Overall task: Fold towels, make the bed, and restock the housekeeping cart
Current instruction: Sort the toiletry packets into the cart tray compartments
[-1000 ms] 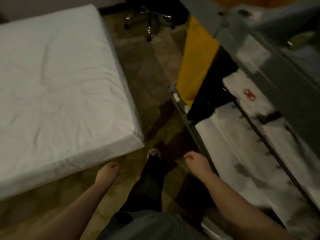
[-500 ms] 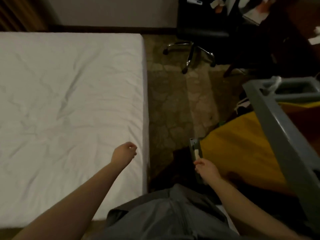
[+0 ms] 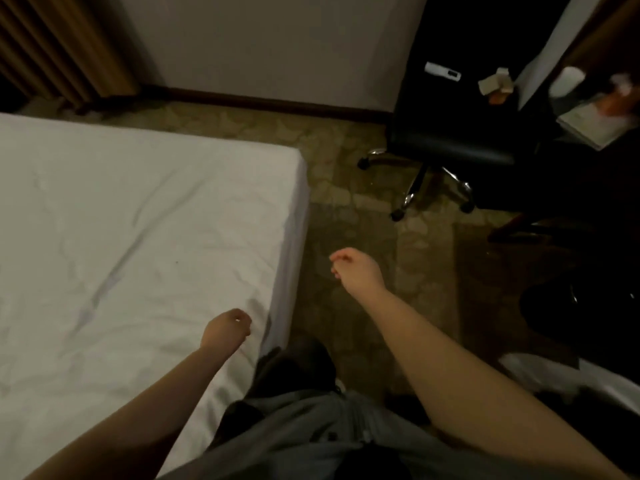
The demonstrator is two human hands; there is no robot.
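Head view: the bed lies at left, its white sheet soft, light and creased (likely best pinched at the near corner). The left hand hovers over that corner, the right hand over the carpet; both are loosely curled and empty.

Left grip and right grip hover forward, loosely curled and empty.

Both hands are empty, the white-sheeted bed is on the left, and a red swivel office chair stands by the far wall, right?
Not quite: the head view shows a black swivel office chair, not red. The left hand and right hand are empty, and the white-sheeted bed is on the left.
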